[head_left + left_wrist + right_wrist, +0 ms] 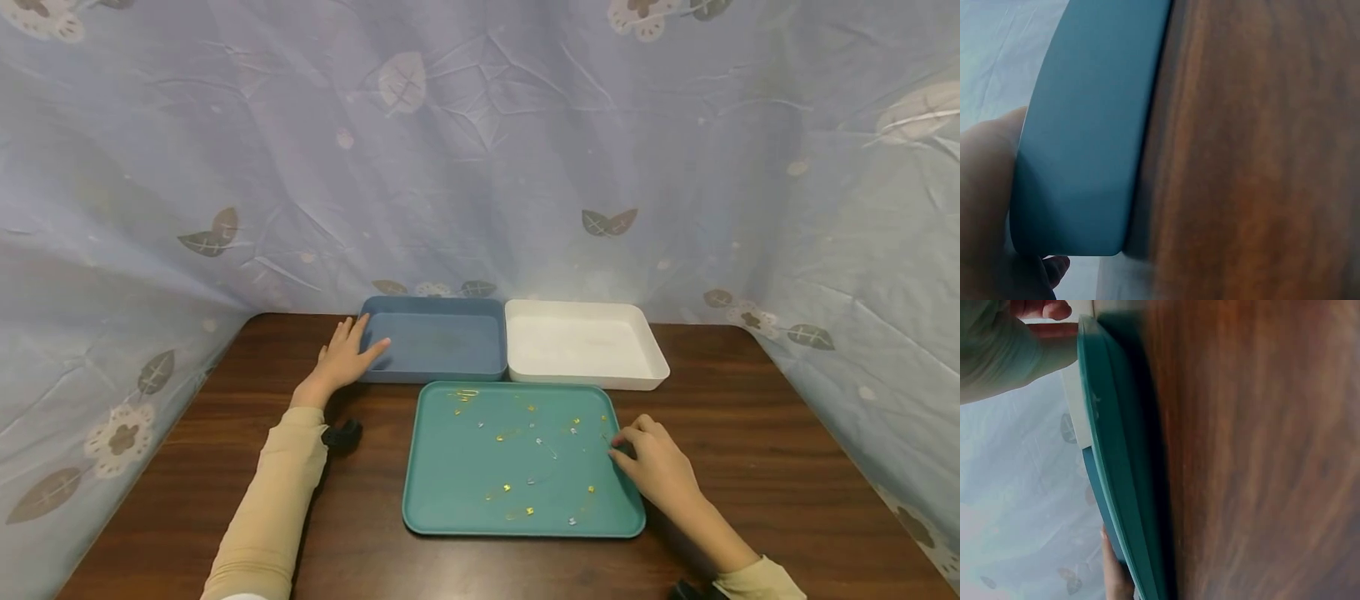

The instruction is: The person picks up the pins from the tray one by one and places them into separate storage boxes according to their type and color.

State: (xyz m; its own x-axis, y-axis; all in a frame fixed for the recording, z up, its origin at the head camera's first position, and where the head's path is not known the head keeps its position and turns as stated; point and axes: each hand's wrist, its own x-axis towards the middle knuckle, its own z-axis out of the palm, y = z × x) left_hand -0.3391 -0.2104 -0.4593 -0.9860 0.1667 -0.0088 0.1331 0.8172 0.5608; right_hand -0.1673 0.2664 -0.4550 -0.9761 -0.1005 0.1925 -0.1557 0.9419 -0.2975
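Observation:
Small gold and silver safety pins (529, 512) lie scattered over a teal tray (450, 467). My right hand (660, 462) is at the tray's right rim, its bent fingers and thumb apart at the tips. A gold safety pin (603, 418) lies close by those fingertips; I see nothing held between them. My left hand (343, 358) rests with spread fingers on the left rim of a blue tray (435, 377). In the left wrist view, part of the left hand (988, 162) shows behind the blue tray's wall (1085, 137).
A white tray (585, 382) stands against the right side of the blue one, both behind the teal tray. They sit on a dark brown wooden table (750, 433). Patterned cloth (480, 167) hangs behind the table and along its sides.

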